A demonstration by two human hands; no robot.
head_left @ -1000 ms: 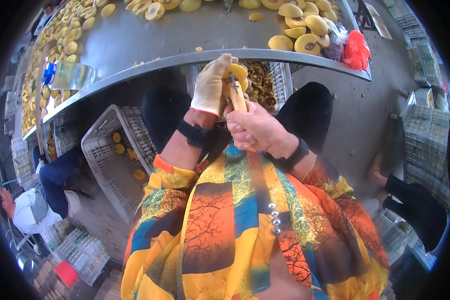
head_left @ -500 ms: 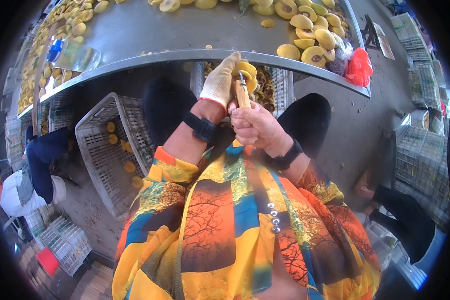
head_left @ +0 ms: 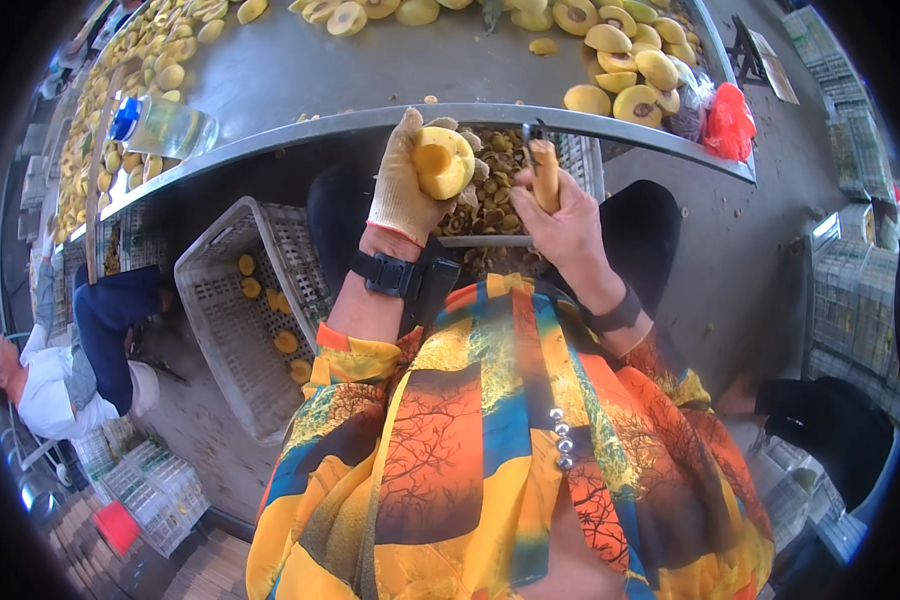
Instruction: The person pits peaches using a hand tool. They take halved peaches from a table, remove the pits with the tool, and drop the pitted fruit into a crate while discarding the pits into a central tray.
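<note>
My left hand (head_left: 400, 193), in a pale knit glove, is closed around a yellow peach half (head_left: 457, 168). Its cut face is turned up and shows a round hollow with no stone in it. To the right, my bare right hand (head_left: 570, 228) grips a pitting knife (head_left: 545, 178) by its wooden handle, the dark curved metal tip pointing away from me. Knife and fruit are apart. Beneath and between my hands, a crate holds many brown peach stones (head_left: 500, 185). Many more peach halves (head_left: 610, 62) lie on the metal table (head_left: 370, 70) ahead.
A grey slatted crate (head_left: 232, 345) with several peach halves stands at my left knee. The table's raised metal edge (head_left: 320, 125) runs just beyond my hands. On it are a clear bottle (head_left: 175, 130) with a blue cap and a red plastic bag (head_left: 730, 124). Other people sit at both sides.
My hands have drawn apart: the right has moved right with the pitting knife, out of the fruit. My left hand has turned the peach half so its hollow faces up.
</note>
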